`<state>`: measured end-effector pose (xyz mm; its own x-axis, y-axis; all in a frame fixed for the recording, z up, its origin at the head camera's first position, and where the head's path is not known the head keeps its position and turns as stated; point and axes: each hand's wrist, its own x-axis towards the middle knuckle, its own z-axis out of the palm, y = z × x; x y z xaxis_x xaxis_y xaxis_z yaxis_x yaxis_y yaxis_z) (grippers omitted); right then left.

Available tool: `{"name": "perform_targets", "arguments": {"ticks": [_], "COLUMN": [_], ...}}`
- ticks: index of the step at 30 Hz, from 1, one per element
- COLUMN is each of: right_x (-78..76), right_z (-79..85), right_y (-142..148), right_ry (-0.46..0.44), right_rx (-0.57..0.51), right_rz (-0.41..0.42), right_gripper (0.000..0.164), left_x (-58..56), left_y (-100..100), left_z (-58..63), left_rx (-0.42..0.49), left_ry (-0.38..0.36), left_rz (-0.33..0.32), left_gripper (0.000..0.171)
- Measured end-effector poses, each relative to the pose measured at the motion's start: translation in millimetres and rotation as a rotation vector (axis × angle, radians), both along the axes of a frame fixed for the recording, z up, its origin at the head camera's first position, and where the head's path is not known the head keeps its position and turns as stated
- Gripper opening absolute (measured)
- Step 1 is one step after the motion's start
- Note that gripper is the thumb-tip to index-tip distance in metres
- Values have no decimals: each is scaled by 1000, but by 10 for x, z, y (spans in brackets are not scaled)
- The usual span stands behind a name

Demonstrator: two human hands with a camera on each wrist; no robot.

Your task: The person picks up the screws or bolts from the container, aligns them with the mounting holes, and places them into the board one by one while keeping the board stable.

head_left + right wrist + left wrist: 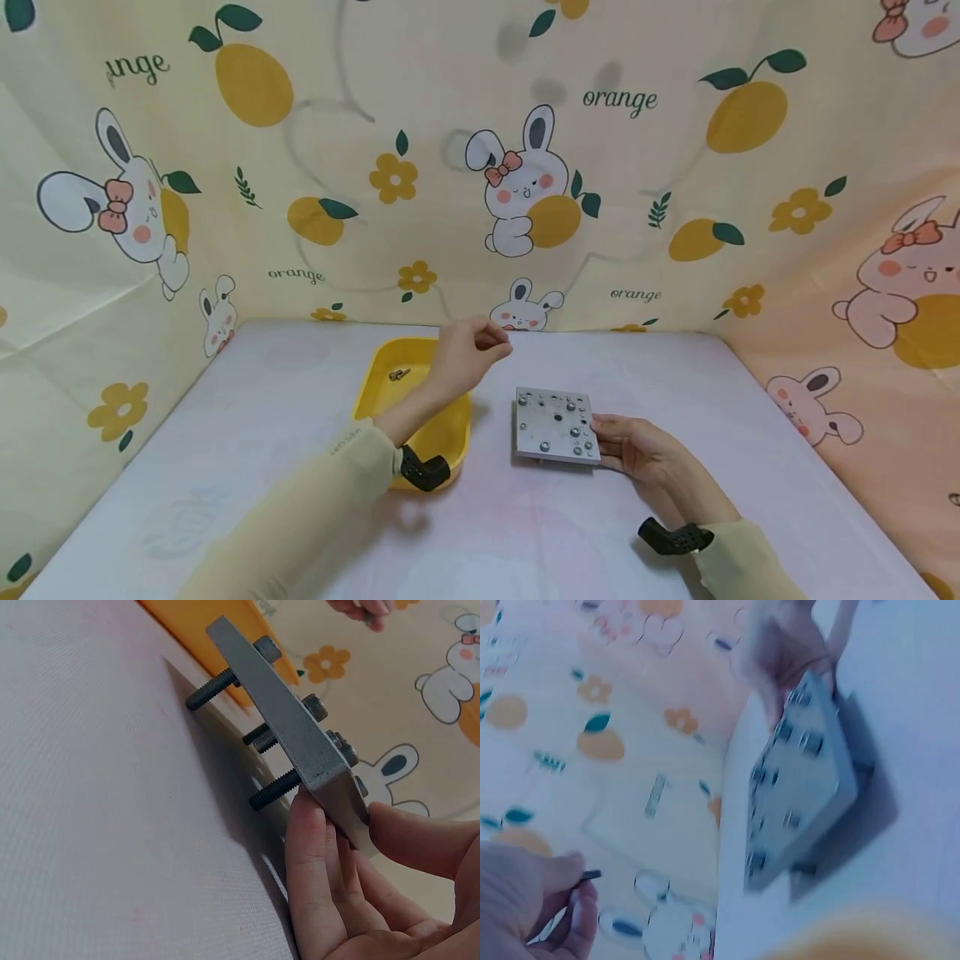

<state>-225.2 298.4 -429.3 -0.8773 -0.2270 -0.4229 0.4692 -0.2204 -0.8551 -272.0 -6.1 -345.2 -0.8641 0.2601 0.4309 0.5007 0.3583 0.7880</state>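
Observation:
My right hand [643, 450] grips the right edge of a grey metal plate [542, 427], thumb on top and fingers underneath. Several socket-head screws sit in the plate, and in the right wrist view their threaded shanks [276, 789] stick out below it. The plate is held tilted just over the table. My left hand [468, 354] is raised above the far right part of a yellow tray [363, 400]. Between its thumb and fingers it pinches a small dark screw [591, 875], of which only an end shows.
A couple of loose screws [399, 375] lie in the tray's far left part. The white table [300, 367] ends at a patterned cloth [420, 83] that stands at the back and both sides. A black wrist camera [424, 469] is strapped to the left wrist.

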Motion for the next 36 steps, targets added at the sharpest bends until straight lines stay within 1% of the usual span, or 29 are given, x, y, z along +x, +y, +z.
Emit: {"name": "perform_targets", "arguments": {"ticks": [2,5,7,9,11,12,13,16,18,20,26,31,36], "right_x": [4,8,5,1,-6,-12,-16,-26,-30,-31,-34,-29,-24], "right_z": [4,10,14,15,20,25,29,36,34,25,5,3,-7], "right_y": [4,-1,-3,-6,-6,-6,-10,-8,-2,4,1,21,43], "right_ry": [0,-8,-12,-16,-18,-19,-21,-22,-23,-19,0,18,21], "right_rx": [0,3,8,20,29,31,31,24,17,16,-8,-23,-33], "right_rz": [-1,-15,-20,-22,-20,-16,-16,-1,6,10,39,49,48], "right_gripper": [33,38,40,38,37,38,38,41,41,41,36,26,24], "left_x": [61,132,158,180,183,179,180,178,186,199,209,197,191], "left_y": [136,308,405,483,556,595,632,758,849,925,1045,1100,1124], "left_z": [-18,-104,-197,-291,-390,-438,-471,-560,-599,-627,-687,-702,-715], "left_rx": [-3,-2,25,50,74,85,87,89,79,55,-15,-51,-41], "left_ry": [-5,-40,-61,-83,-97,-91,-95,-89,-77,-67,-73,-48,-66], "left_rz": [-26,-30,-18,-13,-16,-22,-33,-105,-156,-181,-145,-177,-199], "left_gripper": [11,14,16,16,15,14,14,13,13,13,13,12,14]}}
